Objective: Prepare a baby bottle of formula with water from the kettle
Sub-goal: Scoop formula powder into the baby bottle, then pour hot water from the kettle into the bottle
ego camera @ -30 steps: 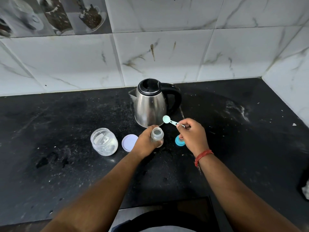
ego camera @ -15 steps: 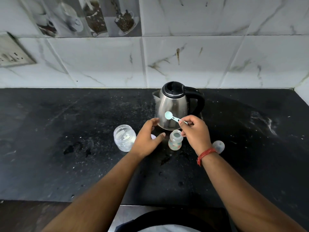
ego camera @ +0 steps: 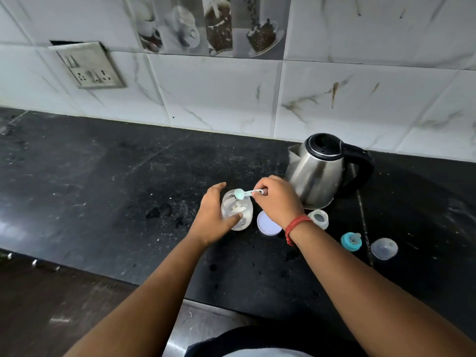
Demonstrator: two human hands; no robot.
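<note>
A clear formula jar [ego camera: 240,211] with white powder stands open on the black counter [ego camera: 128,181]. My left hand [ego camera: 212,219] wraps around the jar's left side. My right hand [ego camera: 279,200] pinches the handle of a small light-blue scoop [ego camera: 239,194], whose bowl sits over the jar's mouth. The open baby bottle [ego camera: 319,219] stands behind my right wrist, in front of the steel kettle [ego camera: 318,171]. The jar's white lid [ego camera: 268,224] lies flat between jar and bottle.
A teal nipple ring [ego camera: 350,241] and a clear dome cap [ego camera: 384,248] lie on the counter right of the bottle. A socket plate [ego camera: 88,65] is set in the tiled wall at the upper left. The counter's front edge runs diagonally below my forearms.
My left hand let go of the bottle and took hold of the jar. My right hand carried the scoop left from the bottle to the jar's mouth. The view shifted left.
</note>
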